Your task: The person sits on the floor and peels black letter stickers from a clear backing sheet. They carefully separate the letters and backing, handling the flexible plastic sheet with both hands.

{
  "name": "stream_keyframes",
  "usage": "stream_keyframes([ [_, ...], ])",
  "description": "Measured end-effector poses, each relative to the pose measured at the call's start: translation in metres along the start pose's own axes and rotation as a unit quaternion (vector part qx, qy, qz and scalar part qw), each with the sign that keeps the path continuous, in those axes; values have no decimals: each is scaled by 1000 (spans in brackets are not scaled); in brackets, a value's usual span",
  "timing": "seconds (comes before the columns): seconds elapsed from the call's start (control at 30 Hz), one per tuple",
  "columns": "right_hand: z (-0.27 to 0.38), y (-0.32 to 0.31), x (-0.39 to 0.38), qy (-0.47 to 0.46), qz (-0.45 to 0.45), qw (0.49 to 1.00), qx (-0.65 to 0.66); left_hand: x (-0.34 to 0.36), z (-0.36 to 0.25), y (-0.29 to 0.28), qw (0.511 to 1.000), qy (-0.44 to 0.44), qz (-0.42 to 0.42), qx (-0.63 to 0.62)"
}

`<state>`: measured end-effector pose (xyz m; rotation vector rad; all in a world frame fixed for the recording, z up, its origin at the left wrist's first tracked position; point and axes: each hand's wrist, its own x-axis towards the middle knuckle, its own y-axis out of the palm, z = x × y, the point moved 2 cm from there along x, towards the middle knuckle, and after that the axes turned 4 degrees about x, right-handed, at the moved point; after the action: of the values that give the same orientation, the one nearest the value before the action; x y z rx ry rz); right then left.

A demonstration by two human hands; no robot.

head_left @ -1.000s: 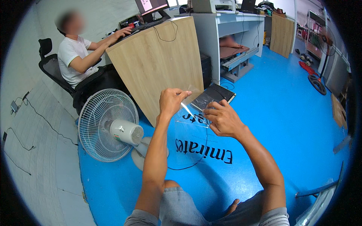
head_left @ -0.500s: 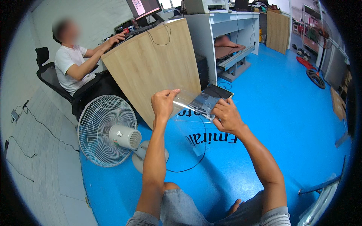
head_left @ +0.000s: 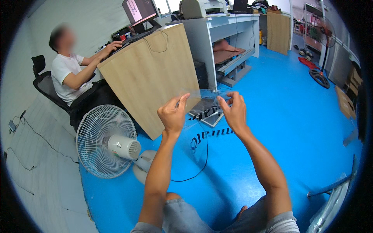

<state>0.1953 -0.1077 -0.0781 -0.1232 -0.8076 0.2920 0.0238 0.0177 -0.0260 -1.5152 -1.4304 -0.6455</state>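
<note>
The right hand [head_left: 235,112] has been turned more upright than before. Between it and the left hand [head_left: 172,115], clear film [head_left: 202,111] is pinched near its upper edge by nearly closed fingers, above blue floor [head_left: 279,116] bounded leftward by the wooden desk [head_left: 149,73] and stretching away rightward.

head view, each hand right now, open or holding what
Left hand: closed, pinching clear plastic sheet.
Right hand: thumb and fingers pinching the same sheet's other side.

on my feed i see passage over blue floor [head_left: 283,128], right side; fan [head_left: 123,146] and wooden desk [head_left: 153,73] block left.
</note>
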Motion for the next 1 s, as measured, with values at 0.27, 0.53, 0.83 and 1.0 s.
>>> stream_keyframes([
  [0.27,-23,-15,20,50,-27,998,-26,-25,-8,26,997,35,38,-60],
  [0.53,-11,-43,31,-93,3,983,-161,-5,20,23,868,-93,293,-390],
  [0.83,41,-20,8,-235,115,944,-201,-20,-17,48,916,-117,313,-223],
  [1.0,37,-25,13,-148,164,968,-120,-12,-1,39,909,-165,281,-259],
])
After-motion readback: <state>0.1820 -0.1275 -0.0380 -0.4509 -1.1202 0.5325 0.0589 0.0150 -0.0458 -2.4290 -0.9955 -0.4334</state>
